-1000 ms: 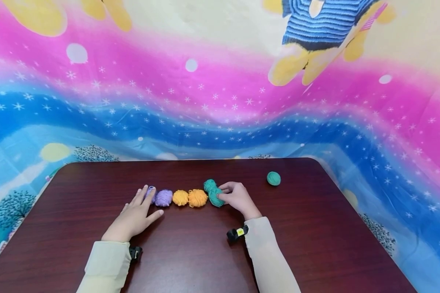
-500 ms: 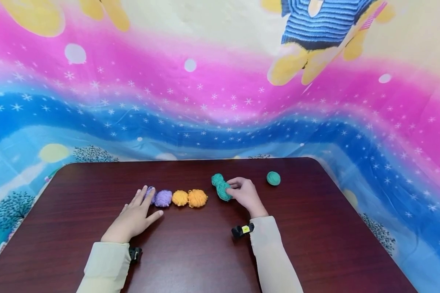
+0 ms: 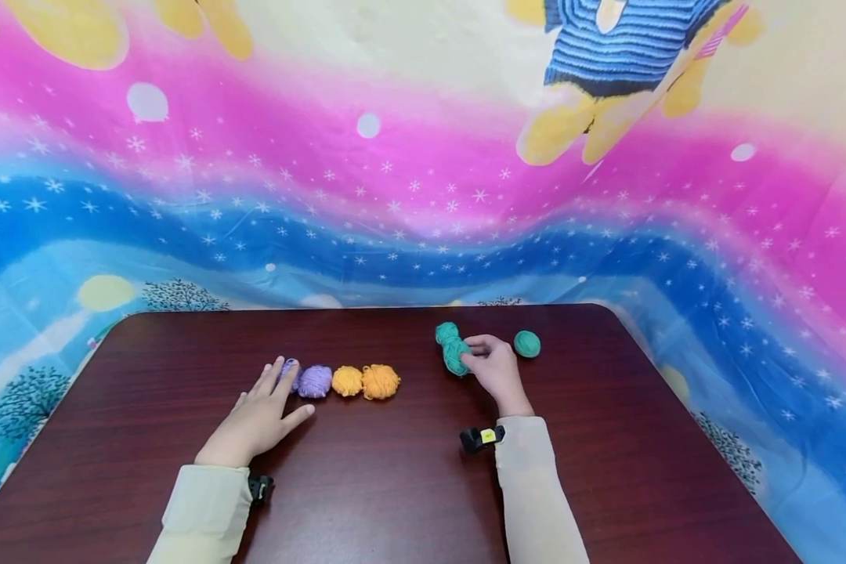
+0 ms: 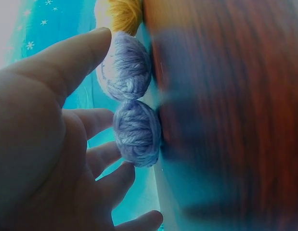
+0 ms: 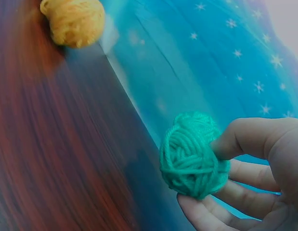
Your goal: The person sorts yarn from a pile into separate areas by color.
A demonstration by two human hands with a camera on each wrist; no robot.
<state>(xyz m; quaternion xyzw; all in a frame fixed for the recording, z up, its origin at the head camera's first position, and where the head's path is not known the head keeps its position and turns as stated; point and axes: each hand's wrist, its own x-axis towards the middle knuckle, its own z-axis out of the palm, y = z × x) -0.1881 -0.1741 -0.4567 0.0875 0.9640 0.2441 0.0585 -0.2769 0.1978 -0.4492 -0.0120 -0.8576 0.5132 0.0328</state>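
Pinching teal yarn bundle (image 3: 453, 349), two wound lumps, right hand (image 3: 495, 368), dark table (image 3: 395, 470)

teal yarn (image 3: 453, 348), 2 purple balls (image 3: 314, 381), 2 orange balls (image 3: 380, 381), dk red-brown table (image 3: 366, 486), pink/blue starry cloth (image 3: 395, 204)

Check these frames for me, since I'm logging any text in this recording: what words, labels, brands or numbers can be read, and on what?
No readable text in any view.
Yellow tag on the black wrist camera mount by the right hand: too small to read.
Printed backdrop sheet: only stars, trees and a cartoon figure, no lettering.
Yarn balls and table: unmarked.
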